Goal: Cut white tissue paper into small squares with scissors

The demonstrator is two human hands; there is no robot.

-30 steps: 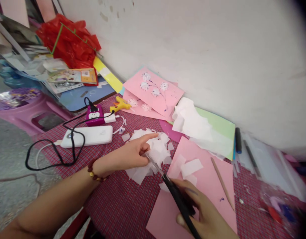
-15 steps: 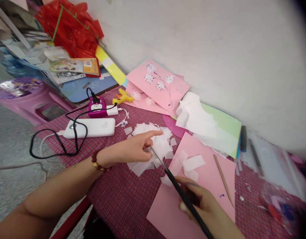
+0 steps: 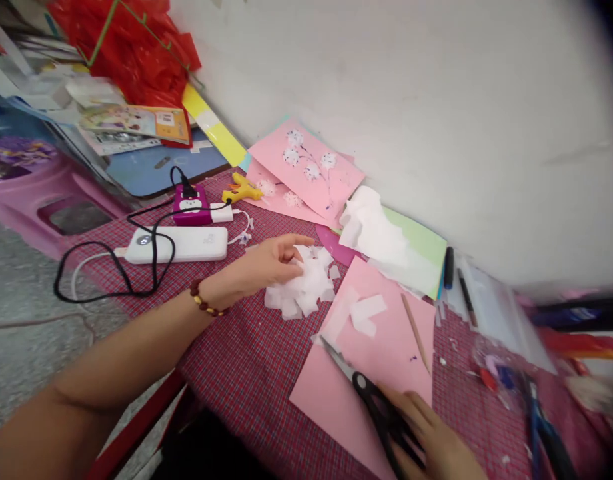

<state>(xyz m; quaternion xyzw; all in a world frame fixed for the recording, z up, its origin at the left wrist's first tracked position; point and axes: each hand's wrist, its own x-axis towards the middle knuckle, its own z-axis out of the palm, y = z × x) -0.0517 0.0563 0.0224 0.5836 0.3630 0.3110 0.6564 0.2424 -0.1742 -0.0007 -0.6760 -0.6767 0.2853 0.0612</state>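
Compared with half a second ago, the black-handled scissors (image 3: 365, 388) are lowered over the pink sheet (image 3: 331, 403), with their tip now apart from the left hand (image 3: 269, 263). Nearest the viewer, the scissors' handle is touched by the fingers of the right hand (image 3: 439, 440); whether it is gripped or merely rested upon cannot be told. On the same sheet, white paper strips (image 3: 369, 313) are laid beyond the blades, and a thin brown stick (image 3: 415, 333) is placed along the right side. Around these, the red checked tablecloth (image 3: 246, 380) is exposed. Behind the left hand, a beaded bracelet (image 3: 206, 303) is worn. The thumb and forefinger of that hand are spread, and are held at a heap of white paper scraps (image 3: 309, 287), left of the sheet. To the left, a white power bank (image 3: 196, 244) is crossed by a black cable (image 3: 101, 298). Farther back, a yellow glue gun (image 3: 242, 189) is set beside pink cards (image 3: 306, 167) decorated with speckled white flowers, and crumpled white paper (image 3: 371, 223) is spread partly over a green sheet (image 3: 426, 247). At the far left, a red plastic bag (image 3: 136, 60) is seen against the wall (image 3: 411, 100).
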